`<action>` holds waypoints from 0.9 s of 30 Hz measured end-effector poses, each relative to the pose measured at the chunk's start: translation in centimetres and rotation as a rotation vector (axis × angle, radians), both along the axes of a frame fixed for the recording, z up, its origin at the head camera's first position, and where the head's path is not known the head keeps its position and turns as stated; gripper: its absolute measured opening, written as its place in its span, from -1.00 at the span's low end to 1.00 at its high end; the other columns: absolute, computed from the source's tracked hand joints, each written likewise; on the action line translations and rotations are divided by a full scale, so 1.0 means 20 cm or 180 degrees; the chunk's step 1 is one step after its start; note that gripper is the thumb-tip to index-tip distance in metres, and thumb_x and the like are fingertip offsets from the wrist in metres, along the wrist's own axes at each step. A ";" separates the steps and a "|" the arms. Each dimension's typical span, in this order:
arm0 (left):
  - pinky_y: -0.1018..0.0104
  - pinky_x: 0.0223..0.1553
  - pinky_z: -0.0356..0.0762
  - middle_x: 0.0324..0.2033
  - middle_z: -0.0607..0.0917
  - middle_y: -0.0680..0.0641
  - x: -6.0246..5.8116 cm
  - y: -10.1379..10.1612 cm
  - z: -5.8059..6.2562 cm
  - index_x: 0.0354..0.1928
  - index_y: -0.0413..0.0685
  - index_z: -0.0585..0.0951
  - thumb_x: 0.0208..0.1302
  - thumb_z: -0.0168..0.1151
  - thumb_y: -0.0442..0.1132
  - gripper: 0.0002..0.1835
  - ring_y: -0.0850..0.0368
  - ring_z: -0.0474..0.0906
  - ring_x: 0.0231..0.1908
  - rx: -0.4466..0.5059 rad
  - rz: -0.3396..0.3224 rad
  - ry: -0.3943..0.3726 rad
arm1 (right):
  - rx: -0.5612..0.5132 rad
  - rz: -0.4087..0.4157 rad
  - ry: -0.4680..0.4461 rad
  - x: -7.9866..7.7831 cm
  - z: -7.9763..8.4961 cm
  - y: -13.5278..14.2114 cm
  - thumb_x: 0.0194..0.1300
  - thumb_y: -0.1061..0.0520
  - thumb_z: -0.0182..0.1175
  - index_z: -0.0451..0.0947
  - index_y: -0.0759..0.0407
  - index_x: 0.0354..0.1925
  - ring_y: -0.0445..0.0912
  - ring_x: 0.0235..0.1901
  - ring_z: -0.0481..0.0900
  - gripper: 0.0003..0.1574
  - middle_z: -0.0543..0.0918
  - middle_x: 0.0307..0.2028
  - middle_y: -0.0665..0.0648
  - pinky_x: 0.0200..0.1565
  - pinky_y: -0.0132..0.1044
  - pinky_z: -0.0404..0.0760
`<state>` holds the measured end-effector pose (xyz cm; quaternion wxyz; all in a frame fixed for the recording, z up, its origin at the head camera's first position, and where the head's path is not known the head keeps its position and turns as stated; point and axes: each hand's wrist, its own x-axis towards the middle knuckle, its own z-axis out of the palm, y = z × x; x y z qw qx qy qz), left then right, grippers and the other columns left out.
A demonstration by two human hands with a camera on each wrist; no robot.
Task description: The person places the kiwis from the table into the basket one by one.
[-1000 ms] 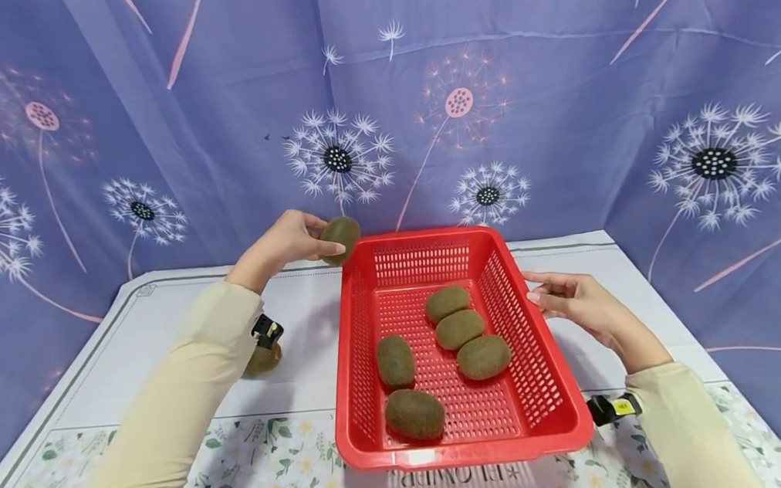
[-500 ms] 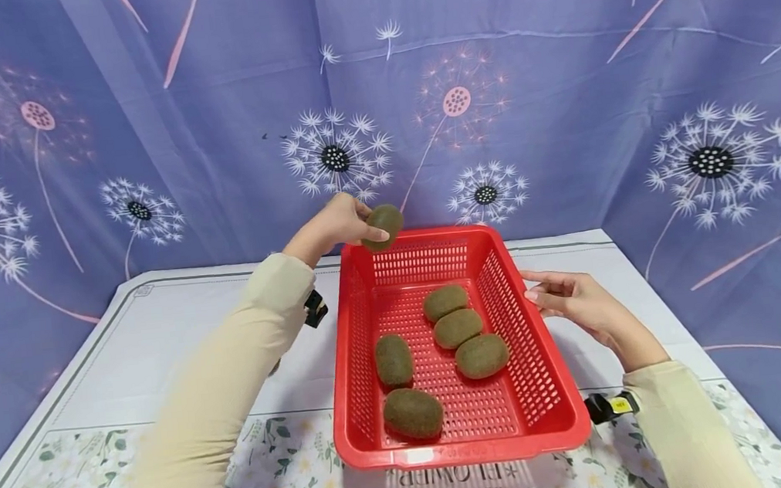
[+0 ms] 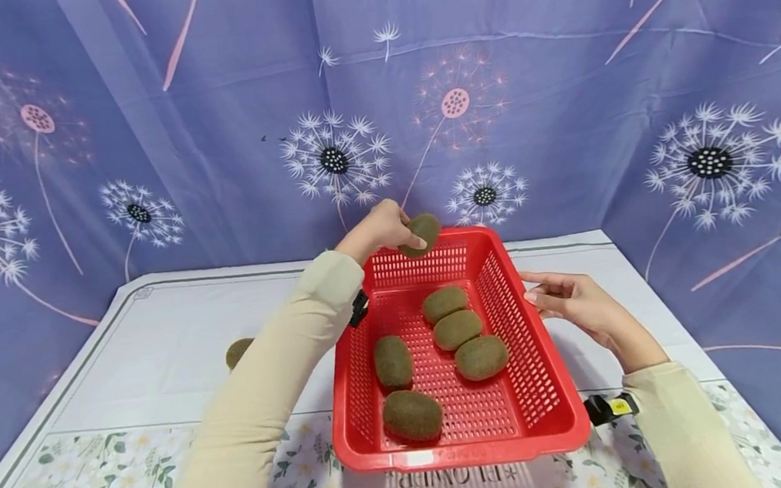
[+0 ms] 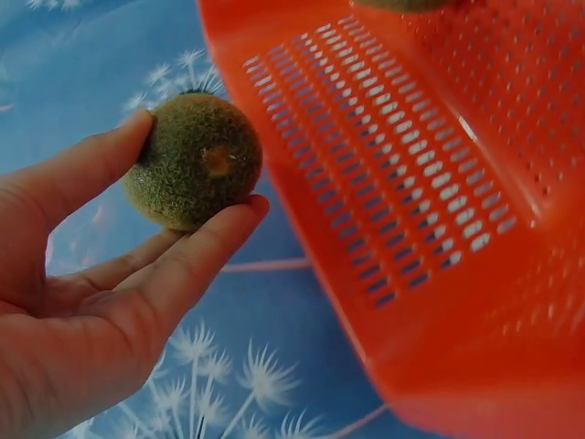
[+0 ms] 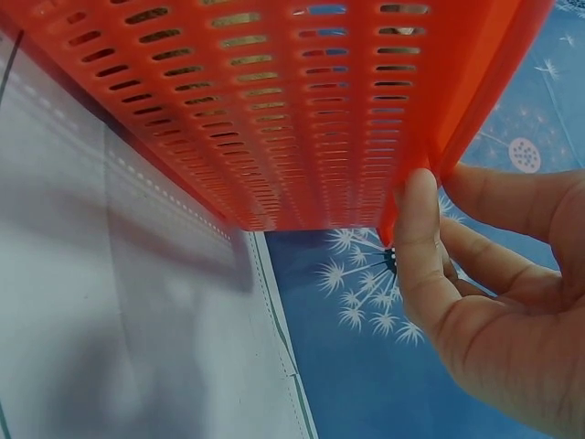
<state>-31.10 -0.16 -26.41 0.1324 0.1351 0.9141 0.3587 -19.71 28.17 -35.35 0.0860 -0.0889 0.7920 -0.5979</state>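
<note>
My left hand (image 3: 385,227) pinches a brown, fuzzy kiwi (image 3: 421,235) between thumb and fingers, held over the far rim of the red plastic basket (image 3: 464,453). In the left wrist view this kiwi (image 4: 194,163) shows one end, beside the basket's slotted wall. Inside the basket lie several more kiwis; three sit in a row (image 3: 458,329) to the right, while one kiwi (image 3: 393,361) and another kiwi (image 3: 412,415) lie to the left. At the right rim, my right hand (image 3: 580,309) grips the edge, thumb and index finger at the lip (image 5: 437,165).
Another kiwi (image 3: 238,353) lies on the white tabletop (image 3: 181,316) left of the basket, partly covered by the left sleeve. A flowered cloth (image 3: 104,478) covers the near part of the table. Purple dandelion curtain (image 3: 245,94) stands behind and at both sides.
My left hand has carried its kiwi rightward, from left of the basket to over its far rim. The kiwi on the table has come partly into sight again. The right hand has stayed put.
</note>
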 end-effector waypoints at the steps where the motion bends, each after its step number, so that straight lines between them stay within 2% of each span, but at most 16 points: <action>1: 0.34 -0.30 0.51 -0.28 0.60 -0.19 0.00 0.01 -0.01 -0.18 -0.36 0.57 -0.13 0.40 -0.25 -0.56 0.06 0.53 -0.33 -0.0074 -0.0013 0.0033 | -0.0002 0.0002 -0.0001 0.00 0.00 0.00 0.19 0.11 0.13 0.21 0.33 0.21 -0.12 -0.31 0.58 -0.33 0.56 -0.27 0.14 -0.22 -0.22 0.55; 7: 0.38 -0.31 0.45 -0.32 0.63 -0.14 0.00 0.07 -0.08 -0.22 -0.31 0.61 -0.16 0.42 -0.20 -0.58 0.10 0.47 -0.34 -0.0321 -0.0116 0.0178 | 0.0018 -0.0031 -0.0047 0.00 0.00 0.00 0.19 0.11 0.13 0.21 0.33 0.21 -0.12 -0.31 0.59 -0.33 0.57 -0.27 0.13 -0.21 -0.20 0.55; 12: 0.37 -0.32 0.44 -0.33 0.61 -0.13 0.00 0.10 -0.14 -0.24 -0.30 0.60 -0.15 0.41 -0.20 -0.59 0.10 0.44 -0.34 -0.0409 -0.0100 0.0099 | 0.0014 -0.0053 -0.0061 0.00 0.00 0.00 0.20 0.12 0.12 0.21 0.34 0.21 -0.14 -0.31 0.58 -0.34 0.58 -0.29 0.10 -0.21 -0.20 0.55; 17: 0.42 -0.51 0.34 -0.58 0.47 -0.02 -0.01 0.12 -0.20 -0.51 -0.24 0.53 -0.17 0.42 -0.22 -0.73 0.16 0.31 -0.52 -0.0518 -0.0055 0.0060 | 0.0025 -0.0060 -0.0041 0.00 0.01 0.00 0.20 0.12 0.12 0.22 0.34 0.20 -0.15 -0.31 0.58 -0.35 0.58 -0.29 0.10 -0.24 -0.25 0.56; 20: 0.43 -0.57 0.27 -0.67 0.32 0.03 -0.01 0.13 -0.24 -0.64 -0.16 0.39 -0.17 0.42 -0.23 -0.67 0.19 0.24 -0.59 -0.0622 -0.0064 0.0023 | 0.0020 -0.0058 -0.0044 0.00 0.01 0.00 0.20 0.12 0.12 0.21 0.34 0.21 -0.14 -0.32 0.58 -0.34 0.58 -0.29 0.10 -0.23 -0.23 0.55; 23: 0.41 -0.55 0.33 -0.62 0.32 0.01 -0.01 0.14 -0.28 -0.58 -0.15 0.36 -0.15 0.41 -0.23 -0.65 0.18 0.25 -0.58 -0.0742 -0.0099 -0.0038 | 0.0019 -0.0052 -0.0045 0.00 0.00 0.00 0.19 0.11 0.13 0.21 0.33 0.21 -0.12 -0.31 0.58 -0.33 0.57 -0.28 0.13 -0.22 -0.20 0.55; 27: 0.34 -0.45 0.47 -0.38 0.46 -0.08 0.00 0.13 -0.30 -0.28 -0.25 0.42 -0.11 0.38 -0.23 -0.60 0.11 0.41 -0.47 -0.0860 -0.0133 -0.0077 | 0.0043 -0.0068 -0.0057 0.00 0.00 0.00 0.19 0.10 0.13 0.21 0.33 0.21 -0.10 -0.31 0.59 -0.32 0.57 -0.26 0.15 -0.20 -0.16 0.54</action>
